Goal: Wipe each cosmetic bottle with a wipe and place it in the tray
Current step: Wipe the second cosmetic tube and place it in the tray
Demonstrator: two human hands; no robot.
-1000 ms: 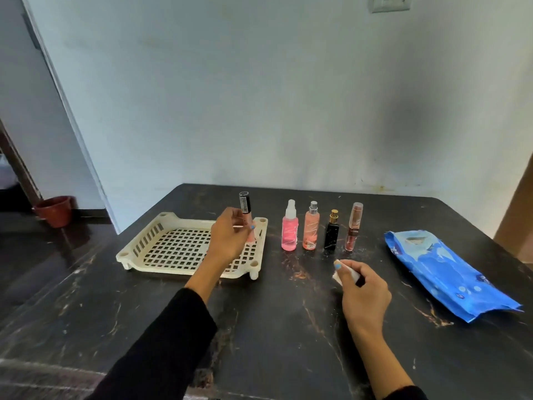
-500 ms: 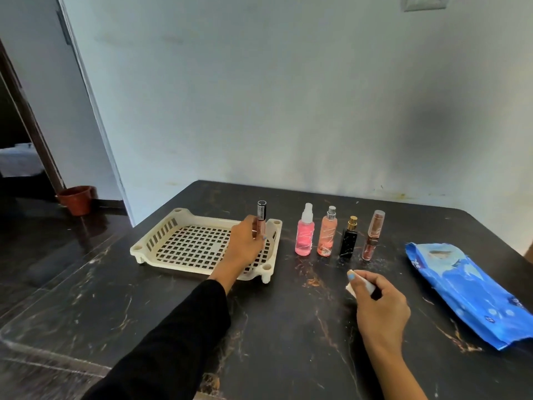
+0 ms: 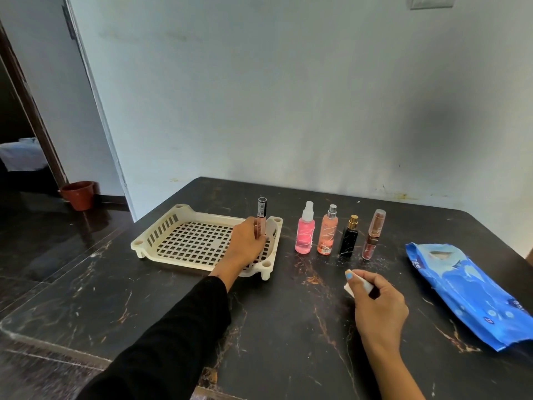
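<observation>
The fingers [image 3: 253,226] of the left hand [image 3: 245,243] curl round the lower half of a slim peach-pink lip-gloss tube with a black cap [image 3: 261,216]. They grip low, probably so the base can be set down first. The tube stands upright, its long axis vertical and the cap pointing up, over the right inner corner of the cream slotted plastic tray [image 3: 184,243]. Whether its base already touches the grid floor is hidden behind the hand. In my judgement this is the placing step for the first bottle, since nothing else lies in the tray.

The right hand [image 3: 377,307] rests on the black marbled desk [image 3: 288,327], its fingers [image 3: 350,275] closed on a small folded white wipe [image 3: 356,284]. It looks kept ready there for the next bottle.

Beyond it, four bottles wait in a row, all upright with nozzles or caps up, just right of the tray. They are a pink spray bottle with a white nozzle [image 3: 305,230], an orange spray bottle with a silver nozzle [image 3: 328,230], a short black bottle with a gold cap [image 3: 349,236] and a brown clear-capped gloss tube [image 3: 373,235]. They stand close together but apart.

A blue soft wipes pack [image 3: 467,290] lies flat at the desk's right side, within reach of the wiping hand.
</observation>
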